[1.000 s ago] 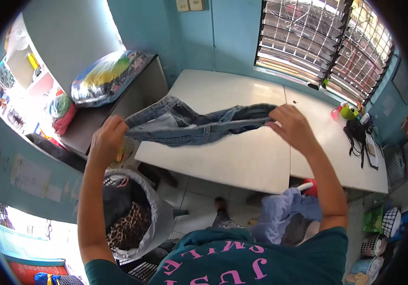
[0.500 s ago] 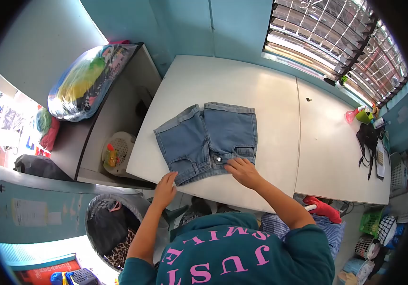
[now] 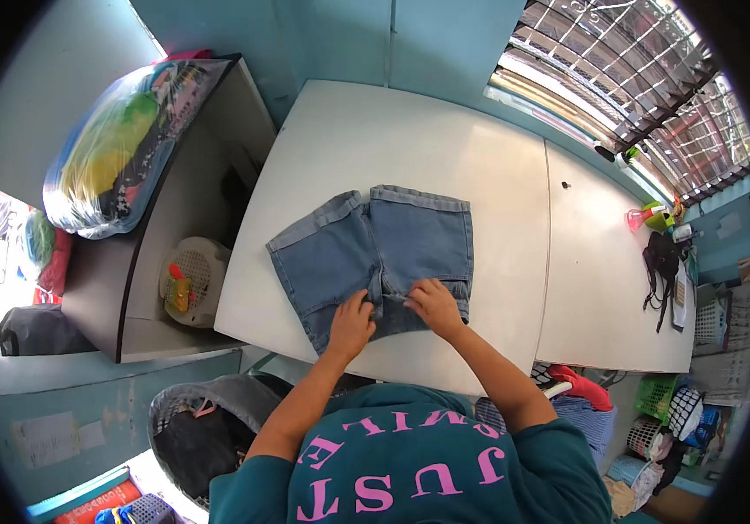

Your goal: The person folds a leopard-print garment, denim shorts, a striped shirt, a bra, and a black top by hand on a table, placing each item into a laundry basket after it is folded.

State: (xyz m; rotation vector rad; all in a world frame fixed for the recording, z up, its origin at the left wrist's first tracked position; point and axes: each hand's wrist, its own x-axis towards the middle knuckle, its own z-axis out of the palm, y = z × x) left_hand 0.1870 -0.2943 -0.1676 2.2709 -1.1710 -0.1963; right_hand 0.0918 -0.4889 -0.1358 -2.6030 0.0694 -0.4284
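A pair of blue denim shorts [image 3: 419, 231] lies on the white table, its cuffed legs pointing away from me and its waistband nearest me. My left hand [image 3: 353, 325] rests on the front of the waistband, left of the fly, with curled fingers gripping the denim. On the other side of the fly, my right hand [image 3: 435, 307] pinches the waistband edge close to the middle. The button is hidden from view now, and the waist area between both hands looks bunched.
The white table [image 3: 497, 288] spans the middle and right. A pink spray bottle [image 3: 636, 218] and a black strappy item [image 3: 661, 258] sit at its right end. At left stand a shelf with a plastic bag of clothes [image 3: 117, 144] and a laundry bin [image 3: 170, 406].
My left hand has moved right, from the waistband's left corner to beside the fly. My right hand has shifted slightly upward and now pinches the denim. The button has gone out of sight.
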